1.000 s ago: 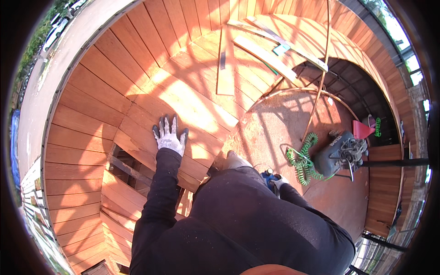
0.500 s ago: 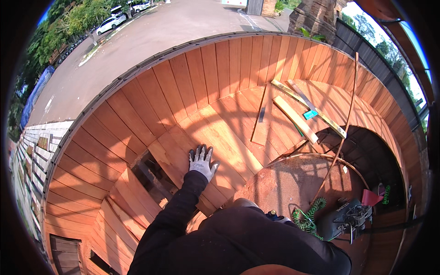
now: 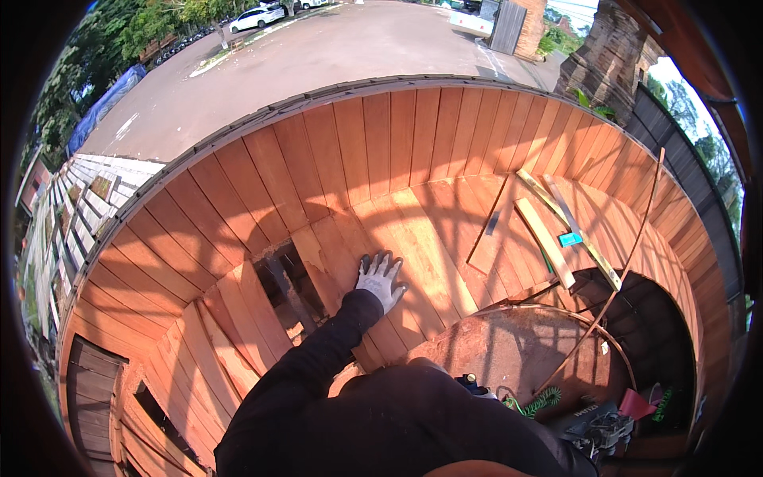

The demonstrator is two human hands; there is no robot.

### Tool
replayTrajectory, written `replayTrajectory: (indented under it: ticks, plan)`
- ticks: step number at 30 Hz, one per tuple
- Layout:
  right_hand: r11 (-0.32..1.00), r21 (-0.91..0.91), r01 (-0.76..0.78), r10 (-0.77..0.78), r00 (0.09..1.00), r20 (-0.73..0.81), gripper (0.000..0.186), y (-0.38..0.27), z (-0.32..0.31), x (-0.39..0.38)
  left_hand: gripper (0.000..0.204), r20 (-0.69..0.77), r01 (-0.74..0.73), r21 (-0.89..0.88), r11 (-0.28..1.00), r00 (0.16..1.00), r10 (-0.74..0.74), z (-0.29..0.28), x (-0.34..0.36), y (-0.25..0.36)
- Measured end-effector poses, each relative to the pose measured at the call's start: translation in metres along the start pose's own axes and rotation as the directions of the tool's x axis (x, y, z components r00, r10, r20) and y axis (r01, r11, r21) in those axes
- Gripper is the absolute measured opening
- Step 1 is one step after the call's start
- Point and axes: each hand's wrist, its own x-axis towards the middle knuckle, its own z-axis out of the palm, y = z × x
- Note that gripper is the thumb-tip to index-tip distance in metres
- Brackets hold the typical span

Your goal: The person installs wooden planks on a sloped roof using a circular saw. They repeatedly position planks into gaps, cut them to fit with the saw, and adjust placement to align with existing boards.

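Observation:
My left hand (image 3: 382, 282), in a pale work glove with dark fingertips, lies flat with fingers spread on the reddish wooden planks (image 3: 417, 266) of the curved bench. Left of it is an opening (image 3: 288, 280) between planks, with dark framing showing inside. My right hand does not show; my dark-clothed body covers the lower middle. Just beyond my body, part of a dark tool with a brass-coloured fitting (image 3: 471, 379) peeks out. A coiled green air hose (image 3: 543, 402) lies near it.
A curved plank wall (image 3: 389, 139) surrounds the bench. On the right lie loose wooden strips (image 3: 544, 242), a turquoise object (image 3: 570, 238) and a long thin strip (image 3: 636, 230). Lower right stand an air compressor (image 3: 600, 429) and a red object (image 3: 634, 404). Another gap (image 3: 159, 413) opens lower left.
The view has shifted left, so the scene sits farther right and lower. My left hand stays flat on the planks, fingers spread. More of the opening beside it shows.

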Motion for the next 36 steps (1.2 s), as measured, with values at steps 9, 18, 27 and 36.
replayTrajectory:
  ticks: [9, 18, 27, 36]
  plan:
    - [1.000, -0.011, -0.002, 0.002, 1.000, 0.001, 0.055, -0.013, -0.005, 0.009, 0.069, 0.033, 0.005, 0.022, 1.000, 0.999, -0.005, -0.008, 0.001, -0.001]
    - [1.000, -0.002, -0.008, 0.008, 1.000, -0.013, 0.054, -0.010, -0.011, 0.008, 0.069, 0.041, 0.006, 0.035, 0.999, 0.999, -0.007, -0.006, 0.001, 0.000]
    - [0.998, 0.037, -0.049, 0.052, 0.996, -0.074, 0.053, 0.020, -0.021, -0.006, 0.073, -0.004, 0.128, 0.001, 0.992, 0.992, -0.128, -0.013, 0.020, -0.006]
    - [0.998, 0.049, -0.044, 0.046, 0.999, -0.029, 0.052, 0.010, -0.005, -0.002, 0.084, -0.028, 0.475, 0.159, 0.866, 0.878, -0.477, -0.025, 0.030, -0.077]
